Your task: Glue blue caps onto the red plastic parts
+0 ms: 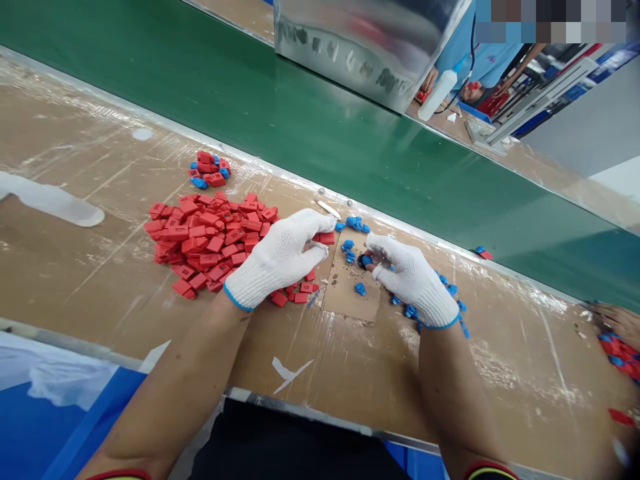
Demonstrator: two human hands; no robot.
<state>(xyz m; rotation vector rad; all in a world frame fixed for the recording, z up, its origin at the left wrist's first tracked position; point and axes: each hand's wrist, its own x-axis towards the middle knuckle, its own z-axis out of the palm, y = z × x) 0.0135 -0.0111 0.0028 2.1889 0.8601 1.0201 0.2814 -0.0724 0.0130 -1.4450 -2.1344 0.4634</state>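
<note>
My left hand point(285, 250), in a white knit glove, pinches a small red plastic piece point(327, 238) between thumb and fingers. Across from it, my right hand point(415, 273), gloved the same way, is closed on a small blue plastic piece point(367, 260) with a dark round rim beside it. Between the hands lies a cardboard sheet point(350, 303) bearing several loose blue pieces point(360, 289). A big heap of red pieces point(210, 233) spreads left of and partly behind my left hand. More blue pieces point(411, 311) lie around and under my right hand.
A smaller pile of mixed red and blue pieces point(210, 169) sits behind the heap. Beyond the table point(310, 353) runs a green conveyor belt point(240, 113), with a red-and-blue piece point(483, 253) at its edge. Another person's hand point(617, 317) is at far right. A metal box point(360, 53) stands behind.
</note>
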